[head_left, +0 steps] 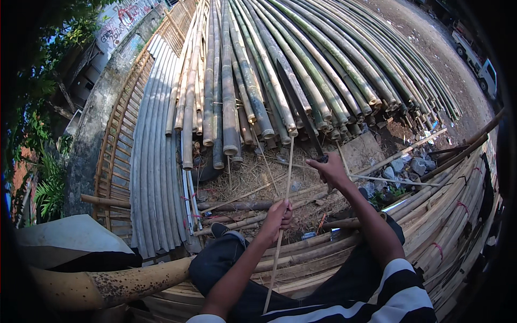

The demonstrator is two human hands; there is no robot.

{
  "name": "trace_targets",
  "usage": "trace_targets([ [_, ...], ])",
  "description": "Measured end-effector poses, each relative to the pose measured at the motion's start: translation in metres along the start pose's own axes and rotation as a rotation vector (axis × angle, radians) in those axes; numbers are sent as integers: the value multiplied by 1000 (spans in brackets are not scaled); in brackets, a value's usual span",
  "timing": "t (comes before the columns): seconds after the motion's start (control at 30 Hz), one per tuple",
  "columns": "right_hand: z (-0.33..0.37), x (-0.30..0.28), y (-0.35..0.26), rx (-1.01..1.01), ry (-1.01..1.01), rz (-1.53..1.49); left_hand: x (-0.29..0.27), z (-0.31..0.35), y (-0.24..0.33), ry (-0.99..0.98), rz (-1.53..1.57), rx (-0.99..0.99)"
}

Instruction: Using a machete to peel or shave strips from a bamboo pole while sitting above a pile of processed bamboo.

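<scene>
My right hand (332,171) is closed around the handle of a long knife (306,114) with a dark, straight blade. The blade points away from me, tilted a little left, over the cut ends of the bamboo poles (229,124). In my left hand (277,219), fingers wrapped round it, is a thin pale bamboo strip (276,258). The strip runs from near my lap up to the pole ends, left of the knife. Knife and strip are apart.
Split bamboo slats (431,226) lie under me and to the right, some tied with red string. At left are corrugated sheets (156,145), a bamboo lattice (116,145) and a thick yellow bamboo pole (134,282). Stones (401,164) lie at right; a truck (479,64) stands beyond.
</scene>
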State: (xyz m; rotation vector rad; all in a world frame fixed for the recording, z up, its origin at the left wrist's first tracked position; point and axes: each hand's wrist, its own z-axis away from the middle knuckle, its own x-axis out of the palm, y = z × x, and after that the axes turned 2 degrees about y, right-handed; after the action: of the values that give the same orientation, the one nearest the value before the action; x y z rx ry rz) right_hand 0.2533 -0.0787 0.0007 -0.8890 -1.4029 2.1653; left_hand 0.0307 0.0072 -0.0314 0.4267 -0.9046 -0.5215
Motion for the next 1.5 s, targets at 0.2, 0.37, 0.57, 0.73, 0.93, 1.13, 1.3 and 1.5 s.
trace_targets([
  [0.2, 11, 24, 28, -314, -58, 434, -2, 5, 4, 6, 136, 32],
  [0.37, 32, 53, 23, -362, -252, 666, 2, 11, -5, 202, 29, 149],
  [0.57, 37, 58, 13, -458, -309, 788, 0, 17, -4, 169, 141, 58],
  [0.73, -1, 41, 36, -353, -120, 794, -6, 23, -15, 133, 241, 101],
  [0.93, 3, 27, 32, -201, -166, 448, 10, 26, 1, 85, 248, -13],
  [1.13, 11, 47, 36, -447, -300, 610, 25, 38, -19, 225, -149, 151],
  [1.3, -21, 18, 49, 10, -65, 356, 17, 30, -29, 234, -265, 183],
  [1.5, -6, 24, 52, -161, -58, 343, -12, 14, -15, 34, 186, 9],
])
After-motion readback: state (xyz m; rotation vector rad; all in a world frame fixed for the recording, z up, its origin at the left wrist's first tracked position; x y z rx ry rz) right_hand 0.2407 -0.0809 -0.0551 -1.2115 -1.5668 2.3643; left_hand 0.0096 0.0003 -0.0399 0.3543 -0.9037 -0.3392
